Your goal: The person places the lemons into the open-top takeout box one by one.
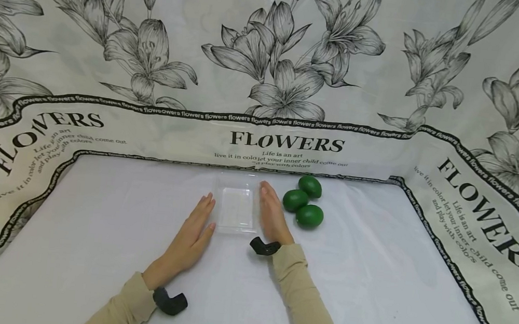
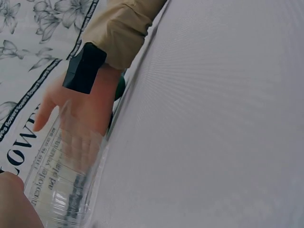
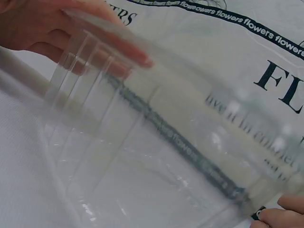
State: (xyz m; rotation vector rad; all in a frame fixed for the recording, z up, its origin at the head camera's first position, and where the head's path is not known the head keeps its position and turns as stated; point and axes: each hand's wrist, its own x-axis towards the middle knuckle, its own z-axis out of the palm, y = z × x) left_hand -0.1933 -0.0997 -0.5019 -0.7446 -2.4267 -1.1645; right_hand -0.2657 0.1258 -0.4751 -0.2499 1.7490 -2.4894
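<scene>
A clear plastic box (image 1: 236, 207) stands on the white cloth between both hands, its top uncovered. My left hand (image 1: 191, 236) lies along its left side with the fingers straight and the fingertips right at the wall. On the opposite side my right hand (image 1: 274, 215) stands edge-down, fingers extended, palm toward the box. In the left wrist view the right hand's fingers show through the transparent wall (image 2: 61, 194). The right wrist view has the left hand (image 3: 61, 28) beyond the box's ridged side. Three glossy green limes (image 1: 309, 216) lie grouped just right of the right hand.
White cloth (image 1: 116, 231) covers the table. A floral-printed curtain (image 1: 285, 141) with black lettering borders it at the back and both sides, close behind the box and limes. Black wrist bands (image 1: 171, 302) sit at both sleeve cuffs.
</scene>
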